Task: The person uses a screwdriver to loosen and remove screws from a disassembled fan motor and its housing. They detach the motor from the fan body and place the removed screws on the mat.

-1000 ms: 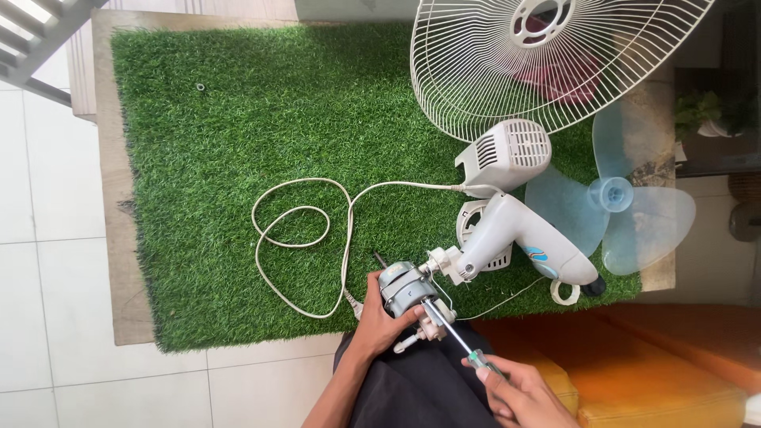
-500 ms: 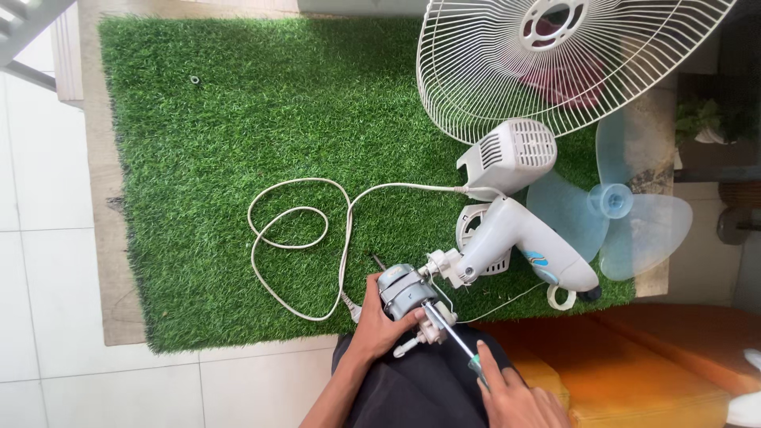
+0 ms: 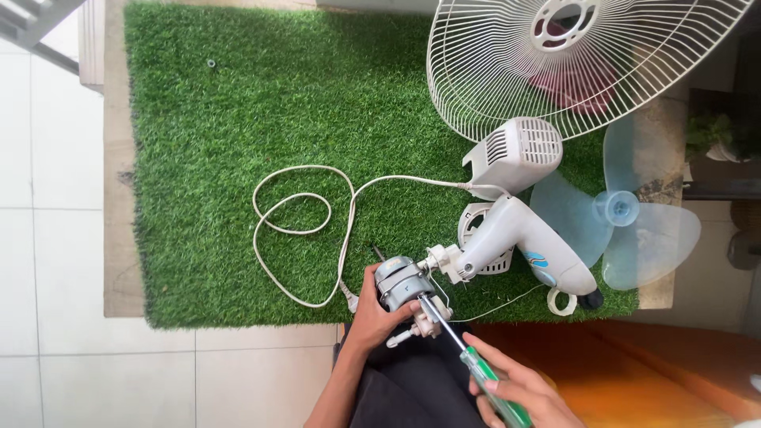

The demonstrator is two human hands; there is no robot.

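Since the earlier pictures little has shifted: both hands have stayed on the same work at the near edge of the green turf mat [image 3: 238, 119], and the view has only drifted slightly to the right. Left hand [image 3: 372, 313] is wrapped around the grey fan motor [image 3: 400, 281], fingers closed on its side, holding it just over the mat's front edge above the person's dark lap. Right hand [image 3: 519, 392] grips the green handle of a screwdriver [image 3: 464, 345], its fingers closed around it; the metal shaft slants up and left, with the tip against the motor's back end. Thin wires run from the motor to the white fan neck housing [image 3: 523, 242], which lies on the mat just to the right. A white power cord [image 3: 305, 230] loops across the turf to the left. Behind lie a white rear motor cover [image 3: 515, 154], the wire fan guard [image 3: 571, 55] and the translucent blue blade [image 3: 626, 218], well apart from the hands.
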